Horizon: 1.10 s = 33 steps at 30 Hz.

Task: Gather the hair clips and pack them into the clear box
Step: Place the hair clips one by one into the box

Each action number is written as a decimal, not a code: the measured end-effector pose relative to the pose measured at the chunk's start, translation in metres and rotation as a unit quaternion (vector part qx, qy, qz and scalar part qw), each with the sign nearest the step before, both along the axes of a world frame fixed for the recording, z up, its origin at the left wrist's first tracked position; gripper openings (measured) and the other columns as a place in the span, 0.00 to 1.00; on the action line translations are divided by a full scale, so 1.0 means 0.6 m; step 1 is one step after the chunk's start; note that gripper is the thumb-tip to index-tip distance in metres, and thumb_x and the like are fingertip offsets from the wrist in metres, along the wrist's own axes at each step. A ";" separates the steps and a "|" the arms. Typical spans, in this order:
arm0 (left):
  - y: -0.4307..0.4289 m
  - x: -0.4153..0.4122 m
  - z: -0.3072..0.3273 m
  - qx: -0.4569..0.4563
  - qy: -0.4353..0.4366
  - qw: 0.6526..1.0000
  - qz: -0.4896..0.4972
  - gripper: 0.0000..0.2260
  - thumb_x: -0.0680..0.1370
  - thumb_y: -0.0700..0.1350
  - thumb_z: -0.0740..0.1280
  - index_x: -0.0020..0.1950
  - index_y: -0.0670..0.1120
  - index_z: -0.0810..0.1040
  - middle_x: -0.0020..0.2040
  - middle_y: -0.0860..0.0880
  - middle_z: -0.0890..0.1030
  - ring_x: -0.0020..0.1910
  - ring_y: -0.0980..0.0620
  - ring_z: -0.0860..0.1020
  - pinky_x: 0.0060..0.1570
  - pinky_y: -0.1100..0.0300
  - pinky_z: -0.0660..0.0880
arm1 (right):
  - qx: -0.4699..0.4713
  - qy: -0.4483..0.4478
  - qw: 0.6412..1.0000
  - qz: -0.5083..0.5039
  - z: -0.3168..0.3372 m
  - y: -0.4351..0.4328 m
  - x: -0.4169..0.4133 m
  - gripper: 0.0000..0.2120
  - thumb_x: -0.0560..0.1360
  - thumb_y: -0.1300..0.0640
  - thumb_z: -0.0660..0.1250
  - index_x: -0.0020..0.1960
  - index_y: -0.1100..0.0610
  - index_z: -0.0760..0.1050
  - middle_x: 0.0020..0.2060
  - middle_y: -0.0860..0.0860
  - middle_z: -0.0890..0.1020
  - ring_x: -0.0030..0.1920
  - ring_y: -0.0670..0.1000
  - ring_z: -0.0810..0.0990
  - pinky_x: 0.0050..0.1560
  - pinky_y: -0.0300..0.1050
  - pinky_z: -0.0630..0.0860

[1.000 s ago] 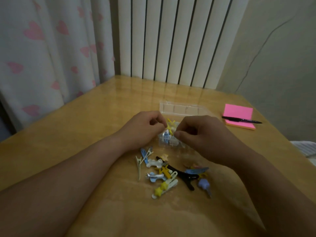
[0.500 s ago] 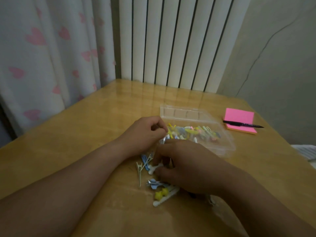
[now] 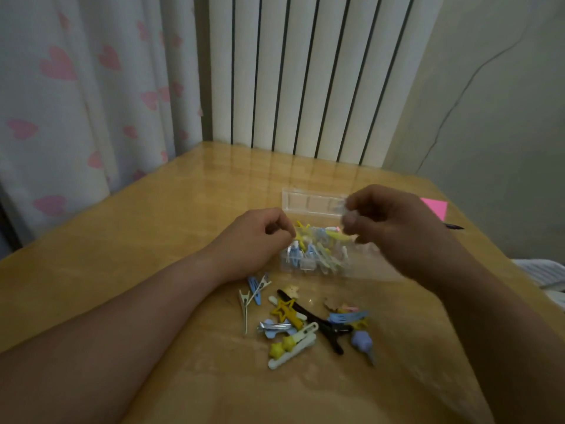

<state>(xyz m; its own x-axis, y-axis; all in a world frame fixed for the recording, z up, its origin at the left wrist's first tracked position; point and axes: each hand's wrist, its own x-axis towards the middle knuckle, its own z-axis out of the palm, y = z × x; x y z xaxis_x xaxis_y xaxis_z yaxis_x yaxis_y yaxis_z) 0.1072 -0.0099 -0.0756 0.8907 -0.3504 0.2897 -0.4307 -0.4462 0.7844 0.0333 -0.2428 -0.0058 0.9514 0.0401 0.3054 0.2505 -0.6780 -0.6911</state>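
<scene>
The clear box [image 3: 309,202] lies open at mid-table with several yellow, blue and pale hair clips [image 3: 318,255] inside. My left hand [image 3: 260,237] rests at the box's left rim, fingertips curled and pinched at its edge. My right hand [image 3: 394,228] hovers over the box and pinches a small pale clip [image 3: 348,214], which is blurred. A loose pile of clips lies on the table nearer to me: a yellow star clip [image 3: 286,310], a long black clip [image 3: 325,327], blue clips [image 3: 347,317] and a white clip with yellow stars [image 3: 293,347].
Pink sticky notes [image 3: 435,207] and a black pen [image 3: 455,227] lie behind my right hand. A white radiator [image 3: 305,78] and a heart-print curtain [image 3: 76,102] stand behind the wooden table [image 3: 153,224]. The table's right edge runs close to my right arm.
My right hand has lifted from the loose pile, where it lay half a second ago, to above the box with a small clip pinched. My left hand has stayed at the box's left rim.
</scene>
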 end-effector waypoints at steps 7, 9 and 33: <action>-0.002 -0.006 0.005 0.003 -0.002 1.000 0.002 0.06 0.81 0.43 0.67 0.51 0.48 0.84 0.36 0.55 0.76 0.28 0.63 0.71 0.29 0.70 0.66 | -0.126 0.060 0.983 -0.120 -0.033 -0.048 0.026 0.04 0.76 0.51 0.77 0.49 0.50 0.86 0.39 0.45 0.85 0.39 0.44 0.82 0.37 0.40 0.75; -0.002 -0.006 0.005 0.005 -0.001 1.000 0.005 0.06 0.81 0.43 0.67 0.51 0.49 0.84 0.36 0.55 0.76 0.28 0.62 0.71 0.29 0.70 0.66 | -0.161 0.077 0.976 -0.123 -0.041 -0.043 0.029 0.05 0.75 0.49 0.78 0.46 0.48 0.85 0.37 0.44 0.85 0.38 0.44 0.83 0.39 0.44 0.80; -0.004 -0.011 0.007 0.004 -0.006 1.000 0.007 0.06 0.80 0.42 0.67 0.51 0.47 0.84 0.36 0.55 0.77 0.28 0.63 0.71 0.30 0.71 0.66 | -0.218 0.038 0.965 -0.141 -0.056 -0.033 0.037 0.09 0.78 0.44 0.73 0.44 0.49 0.83 0.36 0.45 0.83 0.37 0.47 0.81 0.42 0.49 0.82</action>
